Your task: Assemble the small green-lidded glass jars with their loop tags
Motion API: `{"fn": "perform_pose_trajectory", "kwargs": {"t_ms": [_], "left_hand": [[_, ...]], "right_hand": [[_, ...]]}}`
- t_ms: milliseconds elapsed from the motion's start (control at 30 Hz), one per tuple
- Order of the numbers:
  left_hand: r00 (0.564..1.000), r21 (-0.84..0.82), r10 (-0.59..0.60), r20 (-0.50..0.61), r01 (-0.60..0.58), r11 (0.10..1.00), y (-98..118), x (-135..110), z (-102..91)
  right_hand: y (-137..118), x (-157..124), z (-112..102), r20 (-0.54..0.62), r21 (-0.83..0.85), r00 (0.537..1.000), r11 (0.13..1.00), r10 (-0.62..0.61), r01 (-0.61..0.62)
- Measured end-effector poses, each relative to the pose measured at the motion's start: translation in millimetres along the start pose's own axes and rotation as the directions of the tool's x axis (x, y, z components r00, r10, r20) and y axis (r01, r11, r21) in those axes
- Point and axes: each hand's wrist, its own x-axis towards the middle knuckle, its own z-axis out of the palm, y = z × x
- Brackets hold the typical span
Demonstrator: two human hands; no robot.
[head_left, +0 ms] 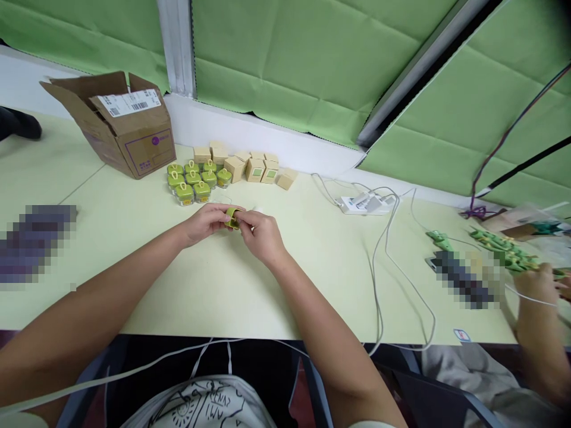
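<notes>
My left hand [208, 222] grips a small green lid [230, 215] by its side, thumb and fingers closed on it. The lid is turned so that its hollow faces my right hand [263, 235]. That hand's fingertips are pinched together at the lid's hollow; whether they hold some small part there is hidden. Just beyond my hands stand several small clear jars [184, 194] with green lids and pale loop handles, grouped close together. Beside them are several small tan cardboard boxes [256, 170], some with a green square on the front.
A large open carton [143, 139] stands at the back left. Right of the small boxes lies a white power strip [366, 203], its cables [387, 238] trailing over the table's front edge. At far right, a co-worker's hand [535, 282] is near green pieces [508, 249] and a blurred phone-like object [461, 279].
</notes>
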Motion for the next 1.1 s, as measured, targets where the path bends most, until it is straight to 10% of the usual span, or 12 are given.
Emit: {"fn": "perform_pose_trajectory", "kwargs": {"t_ms": [633, 1100], "left_hand": [[1.000, -0.027, 0.000, -0.001, 0.000, 1.000, 1, 0, 2.6], [0.999, -0.086, -0.018, 0.048, 0.022, 0.996, -3, 1, 3.8]], "right_hand": [[-2, -2, 6, -0.138, 0.050, 0.988, 0.997, 0.066, -0.060], [-10, -2, -5, -0.033, -0.066, 0.999, 0.997, 0.026, -0.028]]}}
